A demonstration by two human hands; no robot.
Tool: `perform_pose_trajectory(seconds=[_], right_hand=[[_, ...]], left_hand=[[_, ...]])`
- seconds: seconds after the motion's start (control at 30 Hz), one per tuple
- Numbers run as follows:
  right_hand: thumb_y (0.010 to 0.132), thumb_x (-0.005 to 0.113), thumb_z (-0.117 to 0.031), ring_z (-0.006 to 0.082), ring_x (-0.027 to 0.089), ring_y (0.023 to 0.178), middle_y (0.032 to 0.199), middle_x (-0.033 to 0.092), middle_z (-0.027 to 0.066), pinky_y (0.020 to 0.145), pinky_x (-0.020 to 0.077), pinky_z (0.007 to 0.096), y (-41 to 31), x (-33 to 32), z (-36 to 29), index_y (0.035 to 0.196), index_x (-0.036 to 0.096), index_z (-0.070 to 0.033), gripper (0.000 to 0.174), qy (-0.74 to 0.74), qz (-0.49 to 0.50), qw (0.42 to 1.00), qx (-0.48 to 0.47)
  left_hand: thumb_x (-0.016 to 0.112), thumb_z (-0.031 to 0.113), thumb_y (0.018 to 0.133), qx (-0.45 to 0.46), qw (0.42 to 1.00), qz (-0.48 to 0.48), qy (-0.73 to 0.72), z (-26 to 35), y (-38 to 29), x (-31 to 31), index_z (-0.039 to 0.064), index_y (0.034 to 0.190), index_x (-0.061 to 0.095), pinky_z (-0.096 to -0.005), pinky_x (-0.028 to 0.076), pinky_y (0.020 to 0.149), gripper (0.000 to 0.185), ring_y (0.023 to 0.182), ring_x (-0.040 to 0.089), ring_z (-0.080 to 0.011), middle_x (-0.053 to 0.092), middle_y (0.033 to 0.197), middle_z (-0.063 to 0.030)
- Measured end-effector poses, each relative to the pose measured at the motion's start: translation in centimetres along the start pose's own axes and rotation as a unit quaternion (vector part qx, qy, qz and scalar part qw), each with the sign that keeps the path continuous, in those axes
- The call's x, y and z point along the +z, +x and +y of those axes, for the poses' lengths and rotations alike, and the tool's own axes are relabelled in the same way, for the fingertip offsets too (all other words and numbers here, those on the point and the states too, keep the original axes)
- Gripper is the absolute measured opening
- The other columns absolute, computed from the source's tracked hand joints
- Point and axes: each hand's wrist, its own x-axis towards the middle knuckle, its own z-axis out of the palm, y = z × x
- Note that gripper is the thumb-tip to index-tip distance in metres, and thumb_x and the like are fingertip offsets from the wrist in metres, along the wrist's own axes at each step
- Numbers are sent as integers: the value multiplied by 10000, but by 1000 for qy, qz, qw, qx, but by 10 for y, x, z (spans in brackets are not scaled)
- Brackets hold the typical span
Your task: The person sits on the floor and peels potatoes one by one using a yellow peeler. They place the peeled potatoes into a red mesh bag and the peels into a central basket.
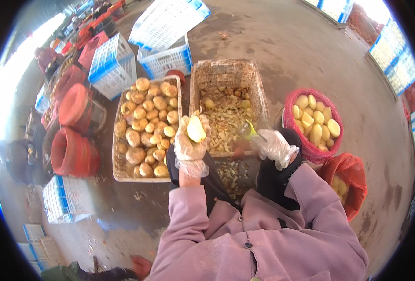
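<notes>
In a clear plastic glove, my left hand (190, 144) grips a mostly peeled potato (196, 129), with some brownish skin at its far end. My gloved right hand (274, 144) holds a yellow-green peeler (248, 129), blurred, over the near right side of a dirty plastic crate (260, 105). Peelings (225, 130) and a few potato pieces lie in that crate. Left of it stands a crate of unpeeled potatoes (146, 128), close to my left hand. On the right, a pink mesh sack (289, 121) is filled with peeled potatoes (316, 131).
A red sack (356, 182) with peeled potatoes stands by my right elbow. White-and-blue crates (167, 58) are stacked ahead, and another crate (112, 66) stands left of them. Red mesh sacks (74, 152) line the left side. People (19, 159) sit farther left. Peelings (233, 179) litter the floor between my legs.
</notes>
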Motion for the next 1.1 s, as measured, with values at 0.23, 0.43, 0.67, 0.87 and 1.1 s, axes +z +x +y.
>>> perform_pose_trajectory(seconds=[0.23,0.43,0.67,0.87,1.1], right_hand=[[939,590,-299,165,616,535,606,620,64,500,467,324,3,17,-45,822,643,-35,293,9,-62,985,-160],[916,624,-310,272,641,548,587,614,111,518,486,376,16,21,-53,802,630,-40,293,-126,-49,956,-260],[865,684,-275,328,611,566,604,593,137,521,473,422,26,7,-40,775,618,-64,239,-220,13,892,-394],[920,640,-330,318,578,594,667,579,130,553,454,405,12,-51,-21,815,644,-87,265,-209,-2,970,-122],[894,663,-291,274,588,518,568,545,83,484,451,378,15,-9,-45,760,584,-91,254,-178,-44,920,-347]], left_hand=[[590,253,968,67,991,70,88,-13,6,0,-51,1180,524,-407,562,785,376,859,631,-295,620,997,-166],[570,267,978,39,980,45,188,-17,9,-13,-81,1249,482,-373,565,768,450,884,637,-277,627,1033,-186],[613,246,951,34,977,97,189,-22,10,-17,-50,1210,514,-360,556,742,406,852,633,-264,632,996,-179],[601,261,952,-39,991,106,76,-12,7,4,-59,1138,560,-336,573,621,372,780,627,-268,628,934,-173],[591,297,961,-19,986,136,91,-27,9,11,-61,1165,564,-320,569,623,413,767,630,-259,641,909,-158]])
